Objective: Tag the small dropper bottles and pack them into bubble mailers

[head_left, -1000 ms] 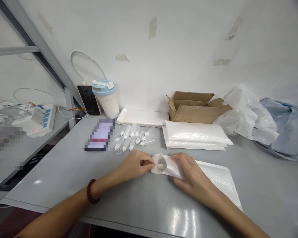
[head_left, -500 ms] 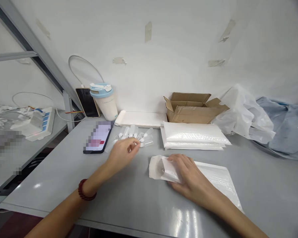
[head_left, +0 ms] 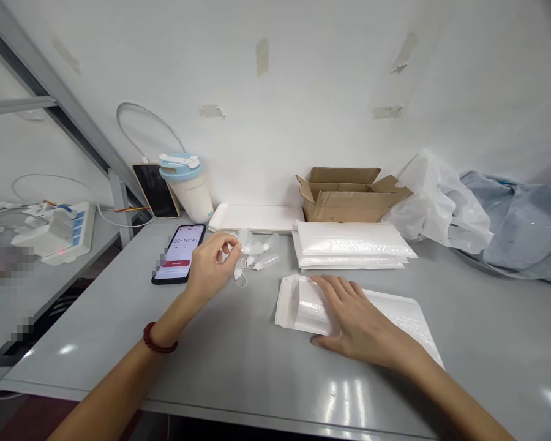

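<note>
Several small clear tubes with white caps and loops (head_left: 267,262) lie in a loose group on the grey table. At the left edge of that group, my left hand (head_left: 213,262) has thumb and fingertips pinched together; what they hold, if anything, is too small to make out. A white bubble mailer (head_left: 397,315) lies flat with its open mouth and flap pointing left. My right hand (head_left: 349,312) rests on its mouth end, fingers on top and thumb at the near edge. Behind it sits a stack of padded white mailers (head_left: 349,242).
Beside the tubes lies a phone showing a timer (head_left: 179,254). Along the wall stand a second phone (head_left: 156,190), a cup (head_left: 190,187), flat white mailers (head_left: 261,217), an open cardboard box (head_left: 349,205) and a plastic bag (head_left: 436,208). Blue fabric (head_left: 528,226) lies far right.
My left hand has moved slightly left and away from me, and some tubes lie in different positions. My right hand stays on the mailer, whose mouth looks flatter. The view has shifted slightly.
</note>
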`<state>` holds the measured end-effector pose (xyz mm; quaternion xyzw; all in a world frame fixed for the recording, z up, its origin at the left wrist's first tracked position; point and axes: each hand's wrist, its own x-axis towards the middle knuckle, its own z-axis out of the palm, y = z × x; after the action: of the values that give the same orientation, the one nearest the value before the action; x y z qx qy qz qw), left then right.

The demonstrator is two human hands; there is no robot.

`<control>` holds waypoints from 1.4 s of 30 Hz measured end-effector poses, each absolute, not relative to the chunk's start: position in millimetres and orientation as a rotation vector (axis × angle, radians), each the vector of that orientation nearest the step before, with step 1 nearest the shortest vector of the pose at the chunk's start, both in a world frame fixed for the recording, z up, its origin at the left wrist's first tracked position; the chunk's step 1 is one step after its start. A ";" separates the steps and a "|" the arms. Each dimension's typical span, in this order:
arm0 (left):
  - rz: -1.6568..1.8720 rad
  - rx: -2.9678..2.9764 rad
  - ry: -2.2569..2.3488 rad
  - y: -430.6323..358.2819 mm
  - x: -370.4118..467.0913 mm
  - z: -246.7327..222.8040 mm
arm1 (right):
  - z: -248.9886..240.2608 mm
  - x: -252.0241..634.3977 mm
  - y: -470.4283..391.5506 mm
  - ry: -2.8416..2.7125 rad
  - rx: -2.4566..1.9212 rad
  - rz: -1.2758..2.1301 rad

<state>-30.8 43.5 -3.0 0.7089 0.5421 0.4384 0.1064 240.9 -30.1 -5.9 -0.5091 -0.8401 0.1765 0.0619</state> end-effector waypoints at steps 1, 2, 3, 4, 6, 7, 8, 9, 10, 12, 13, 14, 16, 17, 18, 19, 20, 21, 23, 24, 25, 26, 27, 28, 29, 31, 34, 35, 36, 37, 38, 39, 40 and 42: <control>1.266 2.005 1.576 41.1 -31.4 1.0 | -6.0 242.1 -30.2 -2.548 -1.549 0.537; 1.214 1.916 1.538 38.7 -32.2 4.8 | -6.0 243.2 -30.1 -2.554 -1.556 0.539; 1.146 1.834 1.477 36.4 -32.9 8.3 | -6.0 244.0 -29.9 -2.557 -1.560 0.541; 1.068 1.766 1.401 34.3 -33.4 11.2 | -6.0 244.6 -29.4 -2.555 -1.560 0.543; 0.935 1.670 1.251 30.4 -33.3 14.9 | -6.2 245.1 -28.0 -2.547 -1.542 0.554; 0.881 1.634 1.191 28.6 -32.3 15.5 | -6.4 245.1 -27.2 -2.542 -1.525 0.561; 0.832 1.603 1.138 26.8 -30.7 15.3 | -6.8 244.9 -26.4 -2.539 -1.505 0.567; 0.788 1.573 1.088 24.9 -28.6 14.4 | -7.3 244.5 -25.8 -2.536 -1.483 0.570; 0.750 1.545 1.040 22.8 -25.9 12.8 | -7.7 244.1 -25.5 -2.533 -1.465 0.569; 0.702 1.500 0.950 18.3 -19.9 8.8 | -8.1 243.0 -25.7 -2.528 -1.425 0.566; 0.682 1.488 0.907 16.1 -17.0 6.8 | -8.0 242.3 -26.1 -2.527 -1.399 0.566; 0.661 1.483 0.868 14.1 -14.4 5.2 | -7.8 241.5 -26.8 -2.525 -1.369 0.566; 0.613 1.506 0.819 11.4 -11.0 3.6 | -6.9 239.9 -28.3 -2.522 -1.323 0.568; 0.584 1.550 0.821 10.9 -10.2 3.6 | -6.6 239.2 -29.0 -2.522 -1.309 0.568; 0.557 1.625 0.843 10.9 -10.1 4.0 | -6.5 238.6 -29.5 -2.522 -1.304 0.566; 0.535 1.737 0.884 11.3 -10.4 4.6 | -6.7 238.1 -29.8 -2.522 -1.304 0.564; 0.519 1.878 0.935 11.9 -10.9 5.1 | -7.3 237.6 -29.9 -2.522 -1.305 0.560; 0.505 2.029 0.990 12.4 -11.5 5.3 | -8.2 237.2 -29.8 -2.521 -1.306 0.555; 0.480 2.270 1.050 12.5 -11.3 3.9 | -10.5 236.3 -29.3 -2.520 -1.303 0.542; 0.461 2.331 1.052 11.8 -10.1 2.4 | -11.7 235.9 -29.0 -2.519 -1.305 0.538; 0.436 2.358 1.043 10.4 -8.2 0.4 | -12.8 235.4 -28.8 -2.519 -1.310 0.537; 0.407 2.362 1.021 8.5 -5.5 -1.9 | -13.7 234.9 -28.7 -2.518 -1.319 0.538; 0.384 2.358 0.991 6.1 -2.2 -4.2 | -14.6 234.4 -28.6 -2.516 -1.326 0.540; 0.369 2.352 0.960 3.5 1.4 -6.2 | -15.2 234.0 -28.7 -2.514 -1.332 0.541; 0.366 2.345 0.925 0.8 4.8 -7.8 | -15.8 233.7 -28.9 -2.512 -1.333 0.542; 0.375 2.321 0.853 -3.9 10.2 -8.7 | -16.3 233.4 -29.6 -2.514 -1.318 0.536; 0.396 2.235 0.820 -5.8 10.6 -5.4 | -15.6 233.7 -30.6 -2.521 -1.312 0.537; 0.422 2.191 0.869 -4.3 8.5 -3.9 | -15.0 233.9 -30.8 -2.521 -1.314 0.537; 0.461 2.143 0.953 -1.8 5.4 -2.5 | -14.4 234.0 -30.8 -2.520 -1.316 0.536; 0.511 2.100 1.065 1.7 1.6 -1.6 | -13.7 234.2 -30.8 -2.518 -1.315 0.534; 0.566 2.066 1.195 5.8 -2.7 -1.2 | -13.0 234.2 -30.6 -2.516 -1.313 0.532; 0.615 2.049 1.322 10.3 -7.0 -1.4 | -12.4 234.3 -30.2 -2.514 -1.311 0.530; 0.647 2.052 1.434 14.7 -11.1 -2.1 | -11.7 234.5 -29.9 -2.508 -1.310 0.525; 0.631 2.097 1.582 22.0 -17.6 -4.5 | -10.2 235.4 -29.1 -2.486 -1.305 0.506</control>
<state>-17.6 22.0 -4.5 0.7576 0.5715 0.2279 0.2180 235.4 -29.1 -10.2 -0.4526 -0.8623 0.1756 0.1439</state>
